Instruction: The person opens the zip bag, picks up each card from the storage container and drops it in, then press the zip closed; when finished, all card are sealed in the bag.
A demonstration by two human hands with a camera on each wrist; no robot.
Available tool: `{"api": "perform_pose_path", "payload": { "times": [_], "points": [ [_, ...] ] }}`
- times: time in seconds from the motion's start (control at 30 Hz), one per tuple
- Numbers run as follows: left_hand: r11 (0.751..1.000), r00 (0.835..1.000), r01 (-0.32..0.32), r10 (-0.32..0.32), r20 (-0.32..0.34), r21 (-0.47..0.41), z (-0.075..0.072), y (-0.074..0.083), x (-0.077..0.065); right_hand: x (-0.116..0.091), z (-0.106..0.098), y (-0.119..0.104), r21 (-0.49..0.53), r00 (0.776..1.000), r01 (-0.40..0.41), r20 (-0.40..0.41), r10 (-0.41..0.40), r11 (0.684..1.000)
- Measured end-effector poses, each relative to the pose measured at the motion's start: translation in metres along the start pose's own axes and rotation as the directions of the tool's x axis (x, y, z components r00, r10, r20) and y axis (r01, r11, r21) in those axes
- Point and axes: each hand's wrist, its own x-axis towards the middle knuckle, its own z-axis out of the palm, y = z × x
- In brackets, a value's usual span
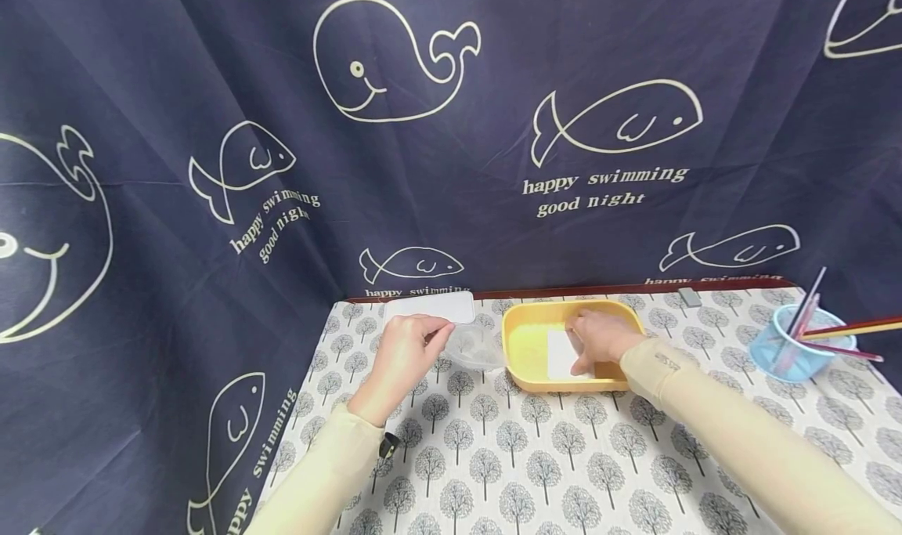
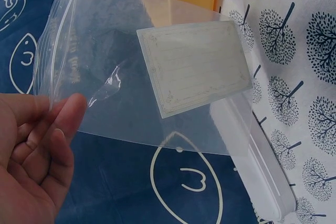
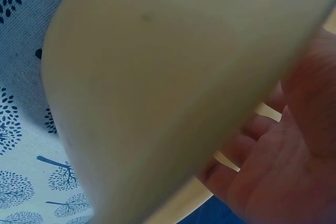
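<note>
My left hand [image 1: 414, 351] pinches the zip edge of a clear zip-lock bag [image 2: 110, 40] between thumb and fingers. Inside the bag, toward its far end in the left wrist view, lies a pale card [image 2: 197, 64] with a printed border and lines. My right hand [image 1: 599, 337] reaches down into a yellow bin [image 1: 524, 347]. There its thumb and fingers are at a white card [image 1: 560, 356] on the bin's floor. The bin's wall [image 3: 147, 77] hides the fingertips in the right wrist view, so whether they grip the card cannot be told.
Behind the left hand lies a white, flat, rounded case [image 1: 451, 308]. A blue cup [image 1: 792, 355] with pens and pencils stands at the right. A small grey block [image 1: 689, 297] lies near the back edge. A dark fish-print curtain [image 1: 493, 128] hangs behind the tree-print tablecloth [image 1: 486, 472].
</note>
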Motion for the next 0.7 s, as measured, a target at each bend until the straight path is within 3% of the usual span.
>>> {"api": "perform_pose_path", "payload": {
  "times": [0.7],
  "points": [
    [1.000, 1.000, 0.012, -0.012, 0.012, 0.001, 0.0011, 0.0010, 0.0002, -0.0020, 0.0013, -0.0006, -0.020, 1.000, 0.008, -0.013, -0.008, 1.000]
  ]
}}
